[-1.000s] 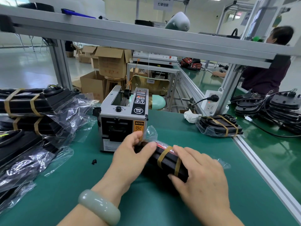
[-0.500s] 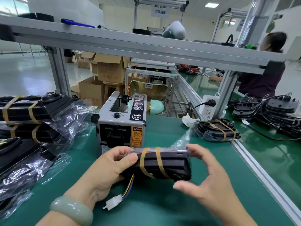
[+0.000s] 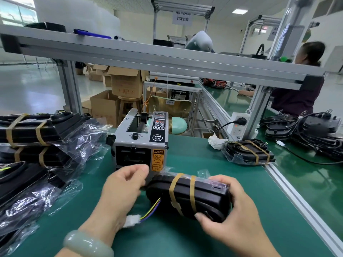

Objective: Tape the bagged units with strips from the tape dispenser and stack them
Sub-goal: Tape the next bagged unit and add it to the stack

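From the head view, the black plastic unit in a clear bag (image 3: pixel 204 199), wrapped by 2 tan tape bands (image 3: pixel 192 193), is held just above the green table mat (image 3: pixel 194 158), in front of and slightly right of the grey tape dispenser with an orange caution label (image 3: pixel 141 143). The right hand (image 3: pixel 239 219) clamps the unit's right end, fingers over the top and thumb on the near edge. The left hand (image 3: pixel 122 188), with a pale green bangle (image 3: pixel 87 243) on its wrist, sits just beside the unit's left end, in front of the dispenser's outlet. Its fingers are curled, and whether they pinch anything cannot be told. Coloured wires ending in a white connector (image 3: pixel 132 220) hang from the unit beneath that hand. Taped bagged units are stacked at the far left (image 3: pixel 27 130), and 1 more (image 3: pixel 248 153) lies at the table's right edge.
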`<state>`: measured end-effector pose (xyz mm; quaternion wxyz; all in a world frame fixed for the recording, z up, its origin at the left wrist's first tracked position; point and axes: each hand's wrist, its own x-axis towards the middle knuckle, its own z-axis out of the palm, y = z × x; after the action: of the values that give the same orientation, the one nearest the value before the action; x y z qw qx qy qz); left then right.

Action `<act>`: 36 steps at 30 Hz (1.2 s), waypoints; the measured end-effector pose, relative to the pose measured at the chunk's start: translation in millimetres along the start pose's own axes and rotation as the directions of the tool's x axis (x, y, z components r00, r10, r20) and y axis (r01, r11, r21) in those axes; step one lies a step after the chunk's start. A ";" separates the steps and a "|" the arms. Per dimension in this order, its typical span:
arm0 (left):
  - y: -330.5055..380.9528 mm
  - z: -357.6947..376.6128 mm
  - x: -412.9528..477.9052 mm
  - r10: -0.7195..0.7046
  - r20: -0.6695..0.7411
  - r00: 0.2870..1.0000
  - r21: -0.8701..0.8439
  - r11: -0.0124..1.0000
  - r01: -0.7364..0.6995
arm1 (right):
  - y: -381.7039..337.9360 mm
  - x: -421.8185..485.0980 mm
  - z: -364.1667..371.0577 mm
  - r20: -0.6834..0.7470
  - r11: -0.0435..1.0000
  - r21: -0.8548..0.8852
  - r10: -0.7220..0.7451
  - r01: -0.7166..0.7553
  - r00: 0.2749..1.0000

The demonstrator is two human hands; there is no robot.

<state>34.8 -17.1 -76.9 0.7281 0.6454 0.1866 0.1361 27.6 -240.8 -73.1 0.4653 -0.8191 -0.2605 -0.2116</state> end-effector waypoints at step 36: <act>24.3 4.0 -39.0 -0.255 0.135 0.957 -0.157 0.949 0.275 | 0.8 -3.0 4.2 -0.066 0.967 -0.256 -0.016 -0.002 0.998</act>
<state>2.8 -34.6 -48.7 0.8028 0.5549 0.2176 0.0162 26.2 -238.2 -77.4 0.3637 -0.8637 -0.2181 -0.2725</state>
